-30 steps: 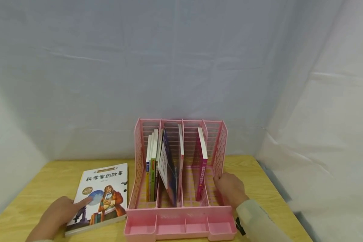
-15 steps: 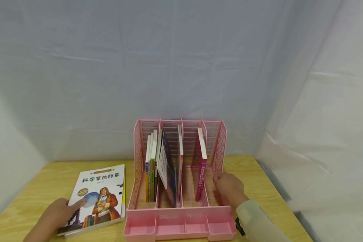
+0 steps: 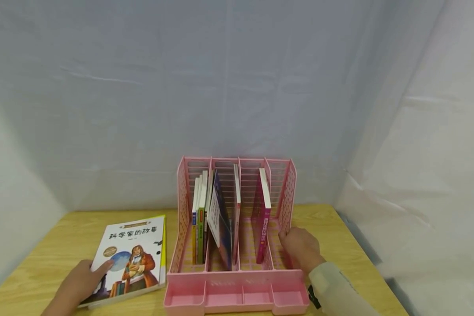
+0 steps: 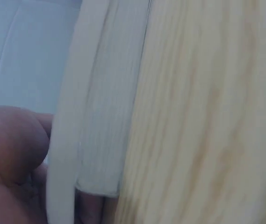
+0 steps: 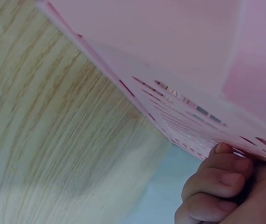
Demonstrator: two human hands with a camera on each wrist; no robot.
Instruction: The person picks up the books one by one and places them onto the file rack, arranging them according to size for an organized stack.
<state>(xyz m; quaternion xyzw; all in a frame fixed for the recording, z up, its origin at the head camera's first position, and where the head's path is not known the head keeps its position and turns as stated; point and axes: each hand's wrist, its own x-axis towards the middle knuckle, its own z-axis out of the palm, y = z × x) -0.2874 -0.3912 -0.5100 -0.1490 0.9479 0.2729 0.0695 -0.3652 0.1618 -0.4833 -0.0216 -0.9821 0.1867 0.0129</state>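
On the left of the table, my left hand point(image 3: 78, 281) grips the near left corner of a white-covered book point(image 3: 118, 246), its thumb lying on the cover. Under that book, a second book with a yellow edge point(image 3: 164, 237) shows along the right side. The left wrist view has the thick page block point(image 4: 107, 116) of the lower book close against the wood, with the upper one in the fingers. My right hand point(image 3: 301, 249) holds the right side wall of a pink book rack point(image 3: 237, 278), its fingers curled point(image 5: 221, 182) at the wall's edge.
Several thin books point(image 3: 199, 219) stand in the rack's left compartment. A dark blue book point(image 3: 223, 228) leans in the second, and a magenta book point(image 3: 263, 232) stands farther right. Shallow trays point(image 3: 223, 298) run along the rack's front. White sheeting point(image 3: 237, 87) encloses the wooden table point(image 3: 324, 219).
The white-covered book has shifted slightly left with my left hand, exposing the yellow-edged book beneath. My right hand stays on the rack.
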